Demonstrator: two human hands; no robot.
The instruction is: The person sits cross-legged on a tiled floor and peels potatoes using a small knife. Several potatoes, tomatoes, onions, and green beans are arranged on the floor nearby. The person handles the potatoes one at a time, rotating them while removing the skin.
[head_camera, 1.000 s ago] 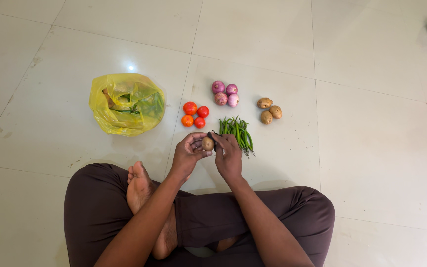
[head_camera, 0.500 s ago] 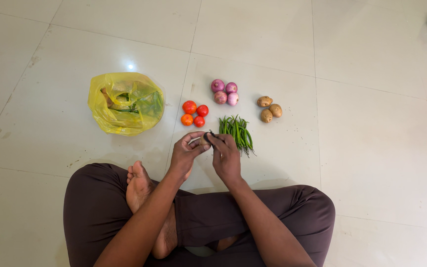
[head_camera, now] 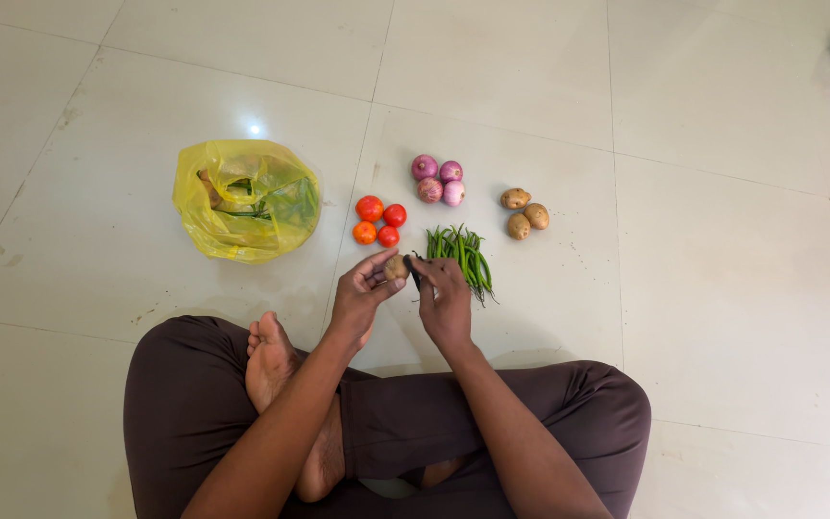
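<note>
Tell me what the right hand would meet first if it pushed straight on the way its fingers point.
Probably the potato in the left hand; the right hand points up-left at it, nearly touching. Depth is unclear.

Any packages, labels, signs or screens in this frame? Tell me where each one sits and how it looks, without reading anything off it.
Yellow plastic bag: on the tiled floor, left of the tomatoes; crumpled, translucent, greenish and brownish contents showing through.
No labels, signs or screens are visible.
</note>
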